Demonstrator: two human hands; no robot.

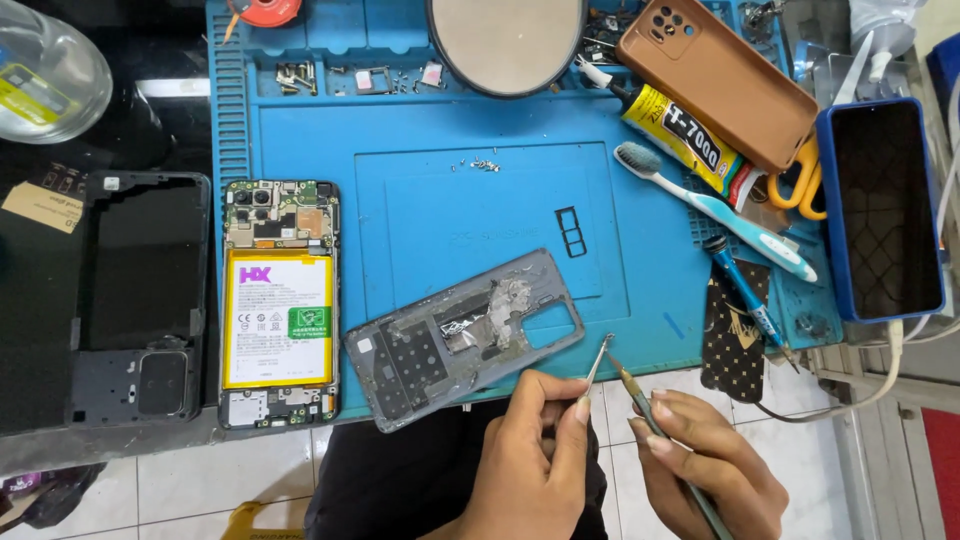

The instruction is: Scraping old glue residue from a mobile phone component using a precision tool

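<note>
An opened phone point(279, 303) with yellow battery, a toothbrush point(712, 209), a glue tube point(680, 135) and perhaps loose screws point(480, 164) lie on the blue mat point(400, 130).

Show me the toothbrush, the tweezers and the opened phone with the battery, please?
Toothbrush point(720, 208): head view, on the middle of its handle.
Tweezers point(598, 362): head view, on the thin metal legs above the left hand point(530, 460).
Opened phone point(279, 305): head view, on its battery.

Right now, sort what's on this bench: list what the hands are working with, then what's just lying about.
In hand or at the hands:
- left hand: tweezers
- right hand: screwdriver
- grey phone back cover, nearest the tool tips

Lying about:
- opened phone with yellow battery
- black frame
- toothbrush
- glue tube
- brown case
- loose screws
</note>
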